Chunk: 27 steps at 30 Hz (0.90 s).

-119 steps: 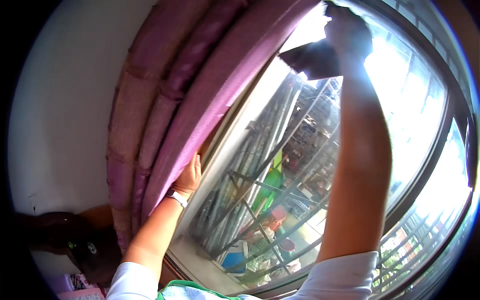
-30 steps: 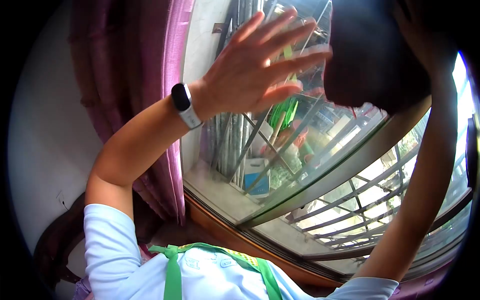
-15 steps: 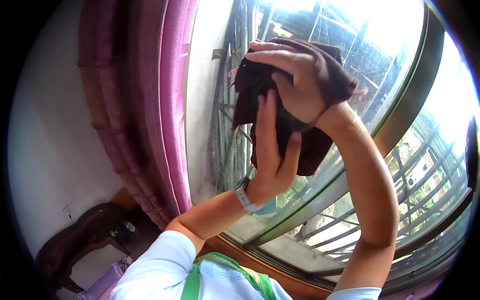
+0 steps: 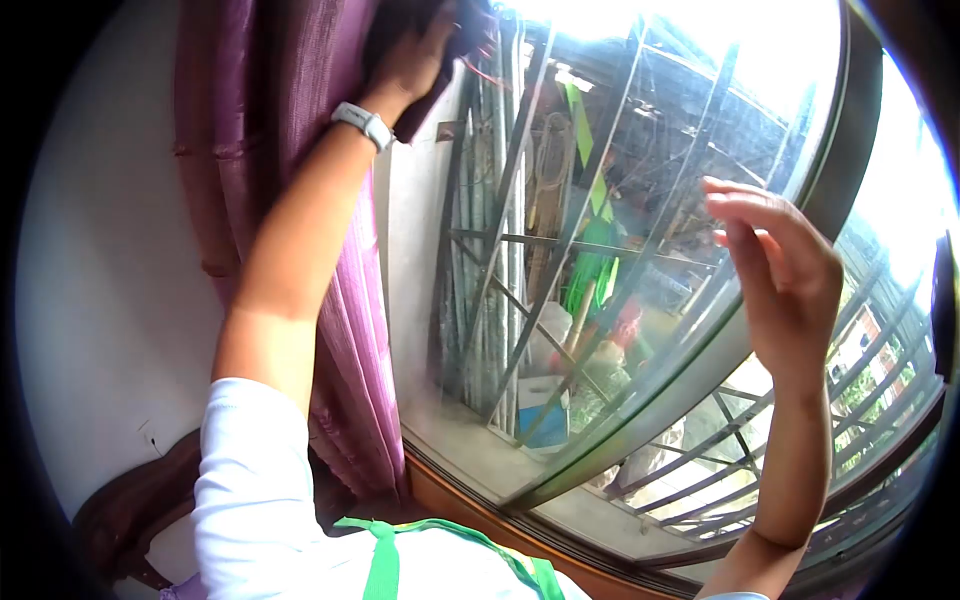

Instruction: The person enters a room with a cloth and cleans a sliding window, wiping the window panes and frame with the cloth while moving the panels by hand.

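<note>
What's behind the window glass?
Metal bars, upright poles at left, something green and a blue-and-white box low down. The right hand hides one patch, the dark cloth in the left hand another at upper left; glare washes out the top.

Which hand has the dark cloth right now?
The left hand, raised at the top with a pale band on its wrist, grips the dark cloth. The right hand is empty and its wrist bare.
</note>
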### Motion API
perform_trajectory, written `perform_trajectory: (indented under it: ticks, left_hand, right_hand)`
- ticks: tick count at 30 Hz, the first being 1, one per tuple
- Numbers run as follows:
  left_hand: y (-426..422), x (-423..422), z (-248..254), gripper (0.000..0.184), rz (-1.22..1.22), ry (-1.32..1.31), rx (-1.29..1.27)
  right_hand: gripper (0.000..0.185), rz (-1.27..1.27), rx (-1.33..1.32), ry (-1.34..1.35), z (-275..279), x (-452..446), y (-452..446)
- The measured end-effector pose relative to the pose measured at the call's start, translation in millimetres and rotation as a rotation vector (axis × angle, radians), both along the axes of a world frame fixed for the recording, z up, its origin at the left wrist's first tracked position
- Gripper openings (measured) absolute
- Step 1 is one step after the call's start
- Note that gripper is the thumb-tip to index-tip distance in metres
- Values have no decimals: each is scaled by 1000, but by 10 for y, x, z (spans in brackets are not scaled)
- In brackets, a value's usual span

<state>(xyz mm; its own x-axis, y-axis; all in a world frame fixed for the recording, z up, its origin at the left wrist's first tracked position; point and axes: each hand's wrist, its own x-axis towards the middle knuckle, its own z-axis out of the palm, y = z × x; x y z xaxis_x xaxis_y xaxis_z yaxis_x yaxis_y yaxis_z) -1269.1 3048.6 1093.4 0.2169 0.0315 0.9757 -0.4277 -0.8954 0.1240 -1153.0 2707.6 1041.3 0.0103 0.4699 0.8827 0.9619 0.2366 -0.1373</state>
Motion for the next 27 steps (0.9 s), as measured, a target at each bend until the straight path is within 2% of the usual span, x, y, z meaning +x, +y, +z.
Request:
perform_trajectory:
  ticks: [1, 2, 4, 5, 6, 8, 10, 12, 14, 16, 17, 18, 21, 23, 24, 25, 26, 27]
  left_hand:
    - [1481, 499, -217, 52, 689, -431, -52]
    - [1441, 369, -248, 52, 701, -426, -50]
    - [987, -45, -462, 66, 765, -40, 181]
    - [694, -69, -643, 70, 847, -50, 99]
    - [871, -47, -839, 69, 1031, 29, 259]
    - [503, -183, -1328, 71, 1124, -45, 447]
    - [726, -190, -2186, 71, 1074, 114, 287]
    - [773, -178, -2903, 71, 1052, 2, 332]
    - [574, -275, -3232, 72, 905, 71, 277]
    - [386, -402, -3514, 74, 864, 209, 225]
    - [389, -436, -3677, 81, 871, 314, 85]
    - [383, -422, -3803, 81, 858, 337, 65]
    - [470, -403, -3846, 79, 889, 206, 25]
    - [657, -335, -3553, 74, 816, 105, 24]
    - [1008, -300, -3505, 70, 967, 110, 252]
    - [1097, -304, -3323, 67, 701, 315, -130]
    - [676, -395, -2695, 71, 504, 496, -776]
    - [744, -341, -2450, 59, 631, 242, -580]
  right_hand:
    - [20, -91, 68, -295, -44, 96, -8]
    - [23, -181, 136, -588, -88, 215, -5]
    - [27, -245, 144, -740, -181, 364, -7]
    - [26, -227, 155, -762, -213, 408, 6]
    - [25, -258, 146, -812, -231, 406, -2]
    - [24, -199, 136, -770, -232, 406, 3]
    - [23, -197, 171, -743, -260, 430, 33]
    - [22, -229, 162, -786, -293, 420, 24]
    - [22, -210, 156, -797, -290, 437, 7]
    - [22, -221, 133, -791, -306, 460, -31]
    - [21, -236, 116, -806, -292, 462, -12]
    - [21, -252, 96, -822, -278, 456, -18]
    - [21, -226, 17, -878, -240, 598, -71]
    - [26, -142, -32, -834, -217, 730, -107]
    - [24, -145, -38, -772, -248, 846, -121]
    - [20, -120, -20, -690, -253, 917, -127]
    - [17, -98, -2, -605, -250, 946, -99]
    - [13, -74, 99, -822, -202, 870, -5]
